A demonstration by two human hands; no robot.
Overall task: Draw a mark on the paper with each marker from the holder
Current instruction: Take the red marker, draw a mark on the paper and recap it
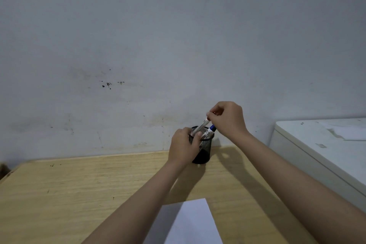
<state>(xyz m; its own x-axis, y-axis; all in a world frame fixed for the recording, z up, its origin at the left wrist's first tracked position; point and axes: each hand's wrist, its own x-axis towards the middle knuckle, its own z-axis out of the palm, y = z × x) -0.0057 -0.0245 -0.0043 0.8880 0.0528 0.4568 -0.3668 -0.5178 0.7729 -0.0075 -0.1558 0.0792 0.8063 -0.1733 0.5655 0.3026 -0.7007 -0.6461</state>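
A black mesh holder stands at the back of the wooden desk, close to the wall. My left hand is wrapped around the holder's left side. My right hand pinches the top end of a white marker that leans out of the holder to the upper right. A second marker with a blue cap sticks out of the holder just under my right hand. A white sheet of paper lies at the near edge of the desk, between my forearms.
A grey wall rises right behind the desk. A white cabinet top with papers on it stands to the right, slightly higher than the desk.
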